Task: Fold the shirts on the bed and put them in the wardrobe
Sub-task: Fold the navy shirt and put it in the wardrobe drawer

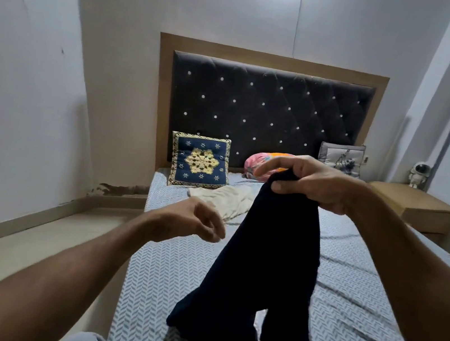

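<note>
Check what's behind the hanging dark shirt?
Behind the dark shirt, held in the right hand's grip, lie patterned bedsheet and part of a cream shirt. Whatever it covers is hidden.

A bed [341, 321] is set with its headboard [268, 112] against the far wall. Three cushions are ranged along the headboard: a left cushion [201, 161], a middle bolster [260, 164], a right cushion [341, 158]. A light garment [223, 198] is laid on the bed just before the left cushion. A dark shirt [259, 264] is held above the near bed, right hand [310, 181] at its top, left hand [195, 221] just left of it. A nightstand [418, 209] stands right of the bed, with a figurine [417, 174] on it.
</note>
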The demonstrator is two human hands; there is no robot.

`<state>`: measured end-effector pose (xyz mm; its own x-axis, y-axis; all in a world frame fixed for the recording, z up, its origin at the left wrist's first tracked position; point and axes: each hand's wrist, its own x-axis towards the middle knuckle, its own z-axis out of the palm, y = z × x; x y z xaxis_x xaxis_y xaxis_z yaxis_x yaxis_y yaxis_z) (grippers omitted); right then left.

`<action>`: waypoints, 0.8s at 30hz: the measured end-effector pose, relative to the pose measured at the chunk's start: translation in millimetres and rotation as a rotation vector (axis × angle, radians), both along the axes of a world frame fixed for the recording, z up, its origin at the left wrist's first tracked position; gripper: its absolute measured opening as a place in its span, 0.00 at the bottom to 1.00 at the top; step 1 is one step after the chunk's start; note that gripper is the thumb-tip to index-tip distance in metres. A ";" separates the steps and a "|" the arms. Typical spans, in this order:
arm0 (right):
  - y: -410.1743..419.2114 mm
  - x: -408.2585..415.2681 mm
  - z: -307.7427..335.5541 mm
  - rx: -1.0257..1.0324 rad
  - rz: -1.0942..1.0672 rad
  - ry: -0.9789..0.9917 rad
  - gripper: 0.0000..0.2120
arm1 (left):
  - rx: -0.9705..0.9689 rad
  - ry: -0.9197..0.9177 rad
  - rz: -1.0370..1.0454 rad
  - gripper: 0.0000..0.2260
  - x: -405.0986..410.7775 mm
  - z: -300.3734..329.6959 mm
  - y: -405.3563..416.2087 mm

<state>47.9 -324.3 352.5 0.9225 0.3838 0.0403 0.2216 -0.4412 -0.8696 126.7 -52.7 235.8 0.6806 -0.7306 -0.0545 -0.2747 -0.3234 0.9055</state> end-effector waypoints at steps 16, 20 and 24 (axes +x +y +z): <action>-47.3 -15.8 11.1 -0.357 -0.304 -0.118 0.10 | -0.105 0.012 0.026 0.09 -4.2 18.9 -19.3; -59.0 -20.7 1.7 -0.424 -0.400 -0.226 0.06 | -0.152 0.020 0.090 0.08 1.1 28.5 -1.7; -57.5 -27.2 -8.6 -0.286 -0.424 -0.226 0.03 | -0.092 0.088 0.082 0.17 -10.2 18.0 -16.6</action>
<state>20.7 -381.8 343.9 0.9790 0.0054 0.2038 0.1401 -0.7438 -0.6536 116.5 -69.3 253.8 0.7338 -0.6774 -0.0514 -0.1693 -0.2556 0.9518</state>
